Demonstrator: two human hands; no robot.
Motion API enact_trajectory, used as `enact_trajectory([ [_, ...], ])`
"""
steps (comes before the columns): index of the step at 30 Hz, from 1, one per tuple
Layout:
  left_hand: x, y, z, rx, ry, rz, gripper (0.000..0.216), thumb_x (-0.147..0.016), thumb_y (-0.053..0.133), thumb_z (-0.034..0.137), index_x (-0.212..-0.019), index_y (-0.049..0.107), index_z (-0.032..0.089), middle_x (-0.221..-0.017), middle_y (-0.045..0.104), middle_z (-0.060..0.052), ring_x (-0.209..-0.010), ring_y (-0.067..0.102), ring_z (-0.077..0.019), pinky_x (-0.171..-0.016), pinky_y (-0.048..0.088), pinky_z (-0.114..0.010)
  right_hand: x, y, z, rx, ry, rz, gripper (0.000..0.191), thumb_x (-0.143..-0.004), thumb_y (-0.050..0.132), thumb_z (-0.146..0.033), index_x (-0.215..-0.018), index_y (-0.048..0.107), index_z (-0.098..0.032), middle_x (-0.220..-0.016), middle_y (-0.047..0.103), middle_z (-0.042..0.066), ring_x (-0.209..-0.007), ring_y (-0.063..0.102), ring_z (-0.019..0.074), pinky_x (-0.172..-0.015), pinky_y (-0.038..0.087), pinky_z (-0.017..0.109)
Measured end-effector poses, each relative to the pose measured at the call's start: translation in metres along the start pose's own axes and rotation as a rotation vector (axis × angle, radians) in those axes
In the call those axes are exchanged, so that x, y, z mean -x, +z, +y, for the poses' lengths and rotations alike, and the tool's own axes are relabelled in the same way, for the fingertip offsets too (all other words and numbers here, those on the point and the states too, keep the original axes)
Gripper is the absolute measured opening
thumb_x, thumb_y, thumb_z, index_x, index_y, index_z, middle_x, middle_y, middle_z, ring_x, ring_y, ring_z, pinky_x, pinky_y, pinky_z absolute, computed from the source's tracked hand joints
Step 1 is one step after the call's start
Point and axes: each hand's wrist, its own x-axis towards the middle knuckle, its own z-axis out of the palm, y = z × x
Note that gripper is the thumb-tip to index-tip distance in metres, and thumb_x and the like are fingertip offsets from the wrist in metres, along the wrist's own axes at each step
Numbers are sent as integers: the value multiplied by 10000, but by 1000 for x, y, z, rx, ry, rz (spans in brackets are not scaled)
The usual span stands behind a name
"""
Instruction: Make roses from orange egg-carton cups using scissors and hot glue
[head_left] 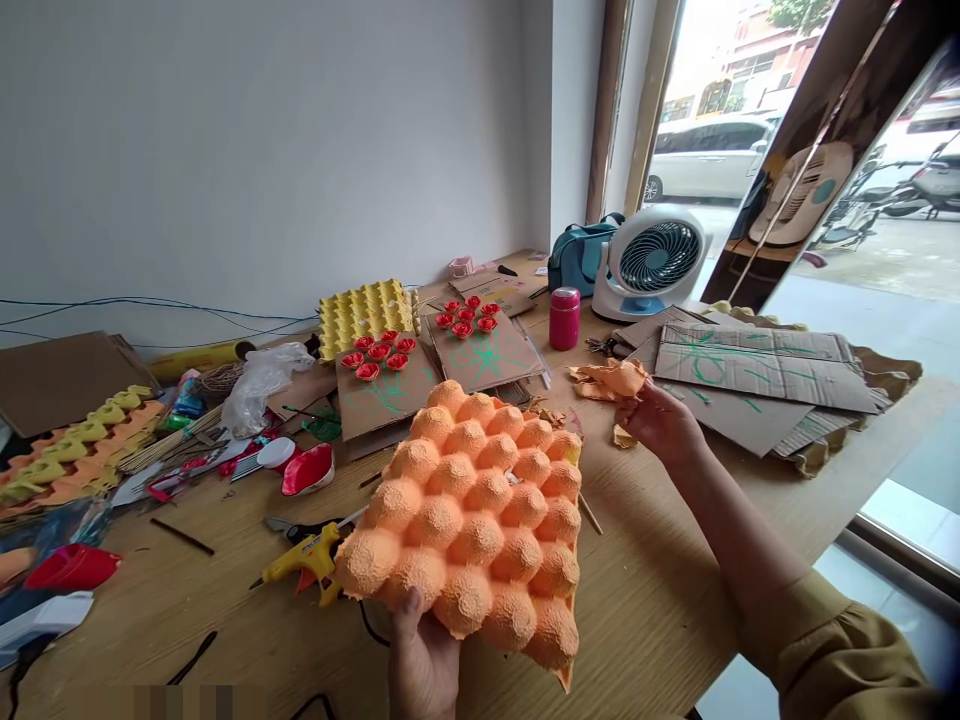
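My left hand (420,655) grips the near edge of an orange-painted egg tray (472,500), held bumps-up and tilted above the wooden table (660,610). My right hand (660,420) is raised to the right of the tray. Its fingers pinch torn orange pieces of egg carton (615,380). A yellow glue gun (304,562) lies on the table just left of the tray.
Two cardboard sheets with red paper flowers (382,355) and green lines lie behind the tray, beside a yellow egg tray (364,312). A red cup (564,318), a white fan (652,262), a teal bag (579,255) and stacked cardboard (757,375) stand to the right. Cut carton strips (75,445) clutter the left.
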Motion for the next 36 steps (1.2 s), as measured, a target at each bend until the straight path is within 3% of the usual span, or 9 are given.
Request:
enact_trajectory([
  [6,-2,3,-18,76,-98,-57,596,-704,799,418,-1277,659,330,-1266,715,-45,-1291,587,-334,-1062,517,-409,16,9,-16,-111,-3,-54,198,-871,578,-426,-895,653,-244,-734,608,37,-638,573,179,-619,579,345],
  [10,-4,21,-32,80,-216,-142,576,-762,773,387,-1311,632,289,-1240,710,-77,-1240,620,-327,-1036,532,-451,23,14,-27,-55,-81,-40,219,-851,583,-449,-944,654,-264,-864,675,66,-776,648,222,-714,594,384],
  [15,-12,63,-61,124,-339,-323,534,-780,762,351,-1285,629,235,-1161,710,-72,-1125,668,-279,-1035,530,-437,46,18,-47,162,-283,-20,261,-892,565,-539,-926,640,-291,-1022,653,58,-921,645,255,-798,567,411],
  [19,-16,94,-86,177,-439,-359,442,-784,733,307,-1206,652,205,-1100,711,-69,-1029,691,-248,-985,552,-393,59,11,-61,436,-422,-12,177,-789,766,-423,-811,719,-255,-972,604,73,-930,578,257,-909,495,417],
  [22,-12,101,-91,145,-467,-344,398,-783,726,299,-1160,665,188,-1043,714,-68,-999,695,-243,-957,563,-370,51,-3,-65,562,-447,27,149,-764,790,-388,-820,747,-257,-965,585,78,-923,559,264,-910,484,433],
  [26,-3,82,-71,107,-452,-299,371,-808,715,304,-1160,667,198,-1052,714,-70,-1055,691,-258,-993,550,-386,27,-23,-61,572,-352,97,242,-740,814,-455,-723,699,-243,-896,572,48,-886,571,241,-825,531,382],
  [31,-2,50,-42,110,-371,-174,356,-851,663,297,-1199,650,222,-1114,712,-79,-1113,678,-280,-994,559,-434,-7,-37,-36,359,-31,8,344,-773,787,-535,-773,703,-202,-716,638,24,-644,637,191,-597,570,325],
  [34,-3,40,-36,116,-342,-139,355,-860,645,308,-1206,649,227,-1127,710,-82,-1141,666,-286,-1004,554,-457,-24,-43,-19,220,127,-5,295,-925,681,-429,-1081,694,-179,-1008,709,69,-834,690,207,-716,604,369],
  [36,-5,37,-34,116,-341,-143,363,-857,640,313,-1212,647,238,-1130,710,-73,-1144,663,-289,-1026,537,-492,-31,-49,-13,151,205,-13,330,-977,632,-360,-1254,624,-180,-1236,662,94,-1012,678,229,-840,594,433],
])
